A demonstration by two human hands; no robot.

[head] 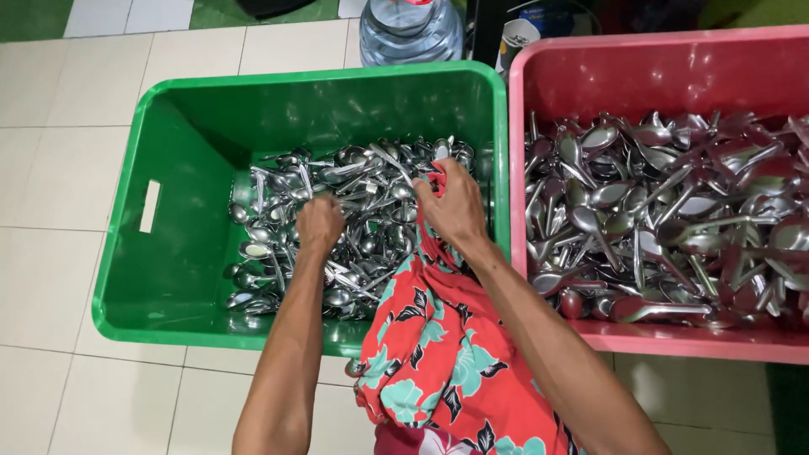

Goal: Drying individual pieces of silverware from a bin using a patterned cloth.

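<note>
Left hand [320,223] is fisted down in the spoons [354,219] heaped in the green bin [168,295]; right hand [455,206] pinches the red cloth [438,354] over them. Best to grip few spoons firmly, keeping the cloth bunched. Pink bin [657,67] alongside brims with more.
</note>
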